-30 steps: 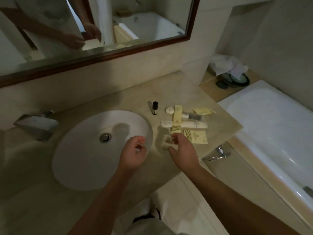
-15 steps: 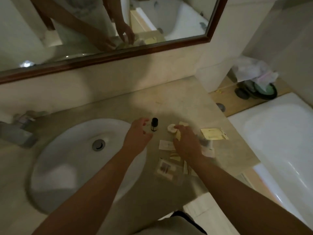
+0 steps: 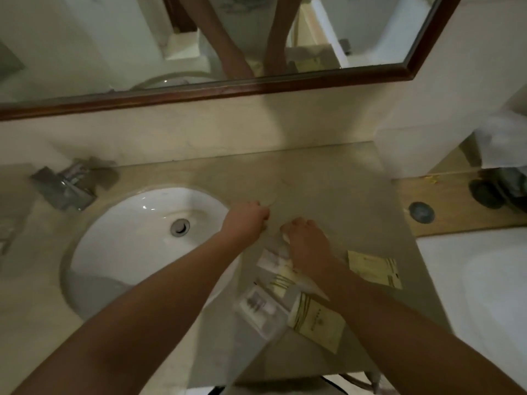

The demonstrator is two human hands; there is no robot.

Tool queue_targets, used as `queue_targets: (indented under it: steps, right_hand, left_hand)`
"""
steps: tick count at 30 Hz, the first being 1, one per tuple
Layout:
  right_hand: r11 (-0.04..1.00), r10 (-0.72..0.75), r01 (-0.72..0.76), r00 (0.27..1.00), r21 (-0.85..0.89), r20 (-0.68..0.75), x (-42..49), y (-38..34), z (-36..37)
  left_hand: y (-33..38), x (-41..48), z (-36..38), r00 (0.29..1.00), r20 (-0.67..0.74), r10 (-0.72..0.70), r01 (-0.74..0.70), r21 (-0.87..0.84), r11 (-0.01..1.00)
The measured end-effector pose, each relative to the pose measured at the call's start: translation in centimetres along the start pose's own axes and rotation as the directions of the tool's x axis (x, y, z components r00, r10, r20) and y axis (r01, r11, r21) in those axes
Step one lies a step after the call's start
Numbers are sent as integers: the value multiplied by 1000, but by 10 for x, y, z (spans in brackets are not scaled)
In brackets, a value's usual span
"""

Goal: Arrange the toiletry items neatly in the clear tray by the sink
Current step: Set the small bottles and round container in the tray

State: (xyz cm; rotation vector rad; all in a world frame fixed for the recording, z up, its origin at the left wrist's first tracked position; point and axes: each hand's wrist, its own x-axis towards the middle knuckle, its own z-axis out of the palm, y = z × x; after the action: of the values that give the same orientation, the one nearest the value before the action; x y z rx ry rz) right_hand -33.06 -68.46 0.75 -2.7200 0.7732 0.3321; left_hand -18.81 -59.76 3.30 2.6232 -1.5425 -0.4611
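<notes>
A bathroom: sink (image 3: 137, 240), mirror (image 3: 216, 89), bathtub (image 3: 484, 286).

We count two hands over the counter: left hand (image 3: 245, 218), right hand (image 3: 304, 238). Sachets: two yellow, one right (image 3: 375, 269), one near (image 3: 316, 320). One clear packet (image 3: 258, 306). One white sink (image 3: 122, 252). One faucet (image 3: 65, 186). One mirror (image 3: 85, 47).

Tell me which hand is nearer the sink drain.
Left. The left hand is beside the basin's right rim, a short way right of the sink drain; the right hand lies farther right, over the countertop packets.
</notes>
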Motion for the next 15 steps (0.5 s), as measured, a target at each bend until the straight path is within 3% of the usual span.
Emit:
queue_targets:
  steps: [3,8,10,15]
  right_hand:
    - [995,-33,33,999,90,-8,1,0,-2]
    - [918,-24,58,996,391,-91,-6,-58,-15]
    - [860,-84,127,991,494,-109,-12,-101,-21]
    - [726,-308,338,938,599,-157,-35,-241,-13]
  left_hand:
    - [-9,-17,-8,981,-63,-183,158,-286,945]
    - [-53,-98,-31,862,-114,-493,292,-684,668]
    - [-80,-143,-35,821,-105,-562,292,-769,569]
    - [-156,-271,-46,671,-166,-723,269,-854,446]
